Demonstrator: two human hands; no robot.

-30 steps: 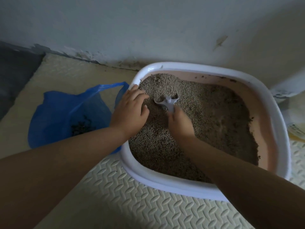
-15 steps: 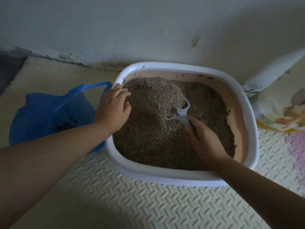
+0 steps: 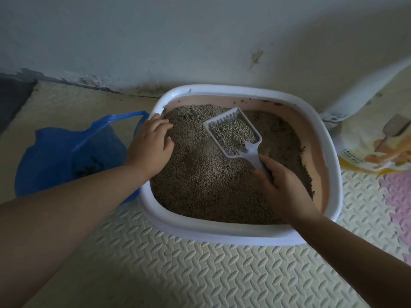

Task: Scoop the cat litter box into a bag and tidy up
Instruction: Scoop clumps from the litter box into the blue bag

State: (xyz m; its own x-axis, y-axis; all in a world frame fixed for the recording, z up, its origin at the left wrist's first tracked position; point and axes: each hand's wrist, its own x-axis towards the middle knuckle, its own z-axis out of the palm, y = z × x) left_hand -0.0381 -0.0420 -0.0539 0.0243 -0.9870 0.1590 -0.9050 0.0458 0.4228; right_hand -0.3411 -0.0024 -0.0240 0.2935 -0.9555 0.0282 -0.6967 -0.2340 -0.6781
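Observation:
A white litter box (image 3: 224, 232) with a pink inner wall stands against the wall, filled with brown-grey litter (image 3: 200, 185). My right hand (image 3: 280, 185) grips the handle of a white slotted scoop (image 3: 233, 132), lifted above the litter with a load of granules in its bowl. My left hand (image 3: 151, 147) rests on the box's left rim, fingers curled over the edge onto the litter. A blue plastic bag (image 3: 62, 154) lies open on the floor left of the box, with dark clumps inside.
A yellow and white litter sack (image 3: 375, 141) leans against the wall at the right. The floor is cream embossed foam mat (image 3: 200, 270), with a pink tile (image 3: 398, 196) at the far right. A dark strip of floor (image 3: 13, 101) lies at the far left.
My right hand has drawn the scoop out of the litter and raised it with granules in its bowl. The left hand has stayed on the box's rim. The view has shifted right.

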